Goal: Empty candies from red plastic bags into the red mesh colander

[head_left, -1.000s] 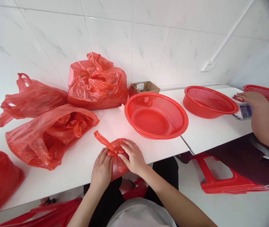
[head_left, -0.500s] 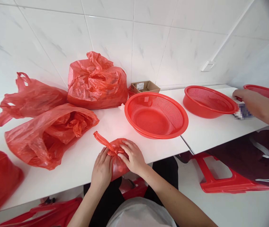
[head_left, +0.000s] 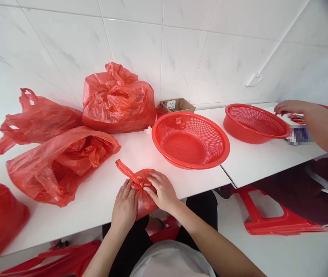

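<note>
Left hand (head_left: pixel 124 207): laid against one side of a small tied red bag (head_left: pixel 144 206), fingers grasping it near the knot.
Right hand (head_left: pixel 163 193): grasping the opposite side of the same bag, fingers over its top, thumb beside the knot.
Small tied red bag: between the hands, at the near edge of the white surface (head_left: pixel 204 186); one twisted end sticks up to the left.
Nearest basket (head_left: pixel 184 148): red, perforated, just beyond the right hand.
Open red bag (head_left: pixel 48 173): lying to the left, mouth gaping, crumpled plastic inside.
Bags behind: one with loop handles (head_left: pixel 45 119), one large and bulging (head_left: pixel 117 109) by the wall.
Cardboard box (head_left: pixel 178 105): open, labelled, behind the nearest basket.
Second basket (head_left: pixel 250 132): red, farther right.
Another person's hand (head_left: pixel 293 107): beside the second basket.
</note>
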`<state>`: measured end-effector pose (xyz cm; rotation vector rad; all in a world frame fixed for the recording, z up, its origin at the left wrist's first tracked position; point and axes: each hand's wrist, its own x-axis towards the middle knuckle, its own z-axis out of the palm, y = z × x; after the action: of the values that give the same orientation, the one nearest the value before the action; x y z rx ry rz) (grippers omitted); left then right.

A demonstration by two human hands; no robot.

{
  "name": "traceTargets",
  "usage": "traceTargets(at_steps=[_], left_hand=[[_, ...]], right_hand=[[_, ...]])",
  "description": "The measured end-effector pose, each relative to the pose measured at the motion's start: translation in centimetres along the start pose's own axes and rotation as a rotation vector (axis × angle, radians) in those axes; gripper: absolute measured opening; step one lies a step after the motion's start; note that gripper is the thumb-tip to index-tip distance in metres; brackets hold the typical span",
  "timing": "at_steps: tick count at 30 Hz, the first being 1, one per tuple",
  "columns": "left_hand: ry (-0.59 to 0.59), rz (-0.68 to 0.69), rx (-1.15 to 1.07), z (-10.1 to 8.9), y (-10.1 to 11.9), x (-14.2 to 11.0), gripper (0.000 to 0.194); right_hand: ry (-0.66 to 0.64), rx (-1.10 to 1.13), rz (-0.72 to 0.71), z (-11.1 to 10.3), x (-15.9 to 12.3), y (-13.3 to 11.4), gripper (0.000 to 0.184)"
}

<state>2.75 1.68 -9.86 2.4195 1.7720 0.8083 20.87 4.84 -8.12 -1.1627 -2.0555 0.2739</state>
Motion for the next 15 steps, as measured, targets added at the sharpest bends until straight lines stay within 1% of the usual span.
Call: traceTargets(at_steps=[6,15], left_hand=[[-0.003,-0.004,0.010,0.13,-0.04,0.04,0.042],[-0.008,0.000,0.016,0.26,-0.10,-0.10,0.043]], right_hand=[[0.006,-0.001,-0.010,-0.02,0.04,-0.03,0.033],[-0.009,0.044,-0.025,-0.19,0.24,-0.12,0.025]])
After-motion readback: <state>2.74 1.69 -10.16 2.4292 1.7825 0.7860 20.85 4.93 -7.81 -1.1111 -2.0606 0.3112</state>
